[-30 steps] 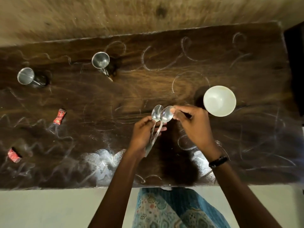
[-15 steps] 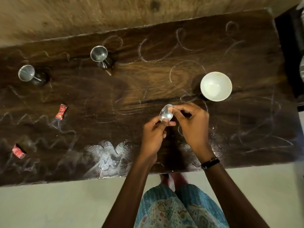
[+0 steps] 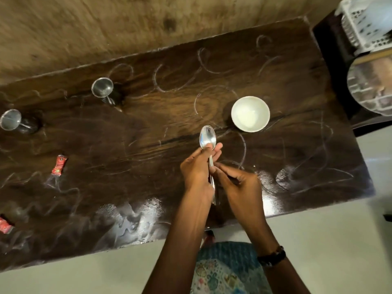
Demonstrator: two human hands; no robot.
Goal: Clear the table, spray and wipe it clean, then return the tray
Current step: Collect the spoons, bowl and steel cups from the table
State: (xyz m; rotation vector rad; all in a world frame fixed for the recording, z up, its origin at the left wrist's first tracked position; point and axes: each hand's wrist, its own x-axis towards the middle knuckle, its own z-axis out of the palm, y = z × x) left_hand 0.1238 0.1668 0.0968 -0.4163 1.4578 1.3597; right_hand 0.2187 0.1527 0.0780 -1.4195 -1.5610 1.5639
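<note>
- Spoons [image 3: 207, 137]: two steel ones stacked bowl on bowl, at centre frame over the dark wooden table [image 3: 148, 128], just left-below the white bowl [image 3: 250, 113]. Judged light, stiff and slick; polished metal could slide out of a loose pinch, so best taken round the handles where they overlap.
- Left hand [image 3: 198, 169] grasps the handles, thumb pressed at the neck of the spoon bowls, fingers wrapped behind.
- Right hand [image 3: 239, 183] pinches the lower handles with curled fingertips, touching the left hand; black wristband [image 3: 272, 256] on that wrist.
- White bowl looks ceramic or melamine, can't tell which; judged rigid, take by the rim.
- Two steel tumblers [image 3: 101, 88] at upper left and far left edge, upright, likely light and dent-proof; grip round the wall.
- Two red sachets [image 3: 59, 165] at left and lower-left edge, flat, soft, pinch pickup.
- Table smeared with white streaks, not yet wiped; clearing step unfinished by my read. White basket [image 3: 364, 24] at upper right.
- Versus 1.0 s ago: the spoon bowls sat side by side, now aligned as one stack. Right hand has dropped from the spoon bowls to the handles. View has shifted, table sits more tilted, and the basket has come into frame.
</note>
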